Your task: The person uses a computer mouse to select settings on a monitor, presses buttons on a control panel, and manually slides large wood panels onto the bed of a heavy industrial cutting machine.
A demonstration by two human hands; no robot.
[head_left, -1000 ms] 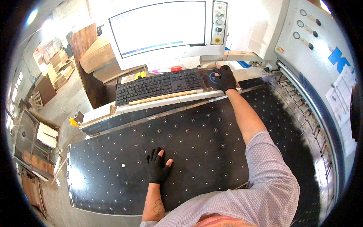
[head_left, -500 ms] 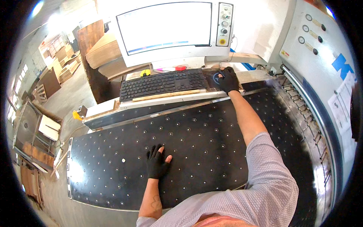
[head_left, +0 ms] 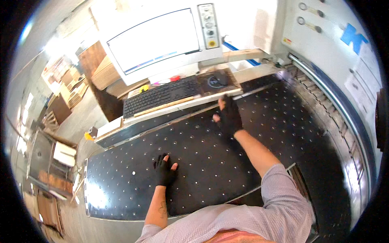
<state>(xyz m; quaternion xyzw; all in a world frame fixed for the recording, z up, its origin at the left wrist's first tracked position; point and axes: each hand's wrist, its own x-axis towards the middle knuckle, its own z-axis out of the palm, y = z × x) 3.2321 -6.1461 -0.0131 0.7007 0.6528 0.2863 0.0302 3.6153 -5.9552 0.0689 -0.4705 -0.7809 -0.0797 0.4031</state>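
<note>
My left hand (head_left: 165, 172), in a black fingerless glove, lies on the black studded table (head_left: 194, 158) with its fingers spread. My right hand (head_left: 230, 116) wears a matching glove and is over the table near the shelf's front edge, slightly blurred. Its thumb stands apart from the fingers and I see nothing in it. Beyond it, on the white-edged shelf (head_left: 162, 112), are a dark pad (head_left: 204, 87) with a pale ring mark and a black keyboard (head_left: 162, 94). A wooden strip (head_left: 164, 108) runs along the keyboard's front.
Behind the shelf stands a white-framed screen (head_left: 156, 42) with a button panel (head_left: 209, 26). At the right is a large pale machine (head_left: 324, 52) with a metal rail (head_left: 320, 83). A yellow tape measure (head_left: 144, 88) and a red object (head_left: 174, 78) lie behind the keyboard. Stacked boards (head_left: 105, 73) stand left.
My right hand has left the pad area and come back toward me over the table. My left hand stays on the table. The whole view has turned and shifted a little.
</note>
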